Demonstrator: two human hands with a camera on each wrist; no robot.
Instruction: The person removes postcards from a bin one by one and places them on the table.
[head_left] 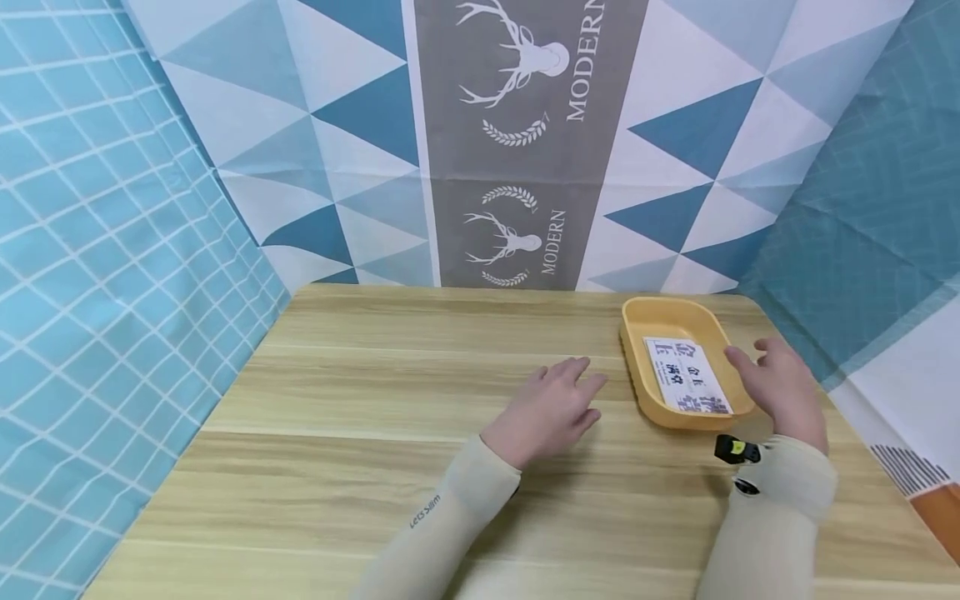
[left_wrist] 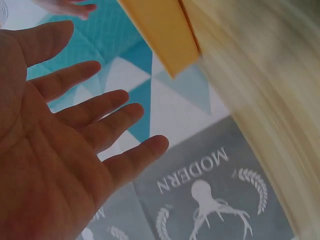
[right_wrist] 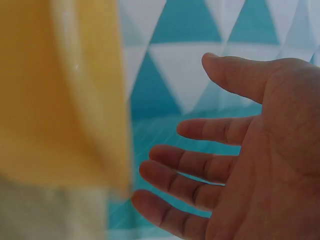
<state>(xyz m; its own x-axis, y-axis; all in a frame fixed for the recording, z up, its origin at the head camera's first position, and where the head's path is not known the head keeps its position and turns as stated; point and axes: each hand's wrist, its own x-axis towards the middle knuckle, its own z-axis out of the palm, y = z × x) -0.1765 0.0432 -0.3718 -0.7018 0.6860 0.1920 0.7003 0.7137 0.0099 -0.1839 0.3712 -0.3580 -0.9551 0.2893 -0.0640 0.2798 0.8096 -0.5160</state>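
A yellow plastic tray with rounded corners stands at the right of the wooden table. Flat inside it lies a white card printed with dark Chinese characters. My left hand hovers left of the tray, fingers spread and holding nothing; its bare palm fills the left wrist view. Beside the tray's right edge is my right hand, thumb and fingers apart. In the right wrist view those fingers are extended near the yellow tray wall, with a gap between them and nothing held.
The wood-grain table ends at a patterned cloth backdrop behind. Blue checked cloth hangs along the left side, and teal cloth borders the right. A small black device is strapped at the right wrist.
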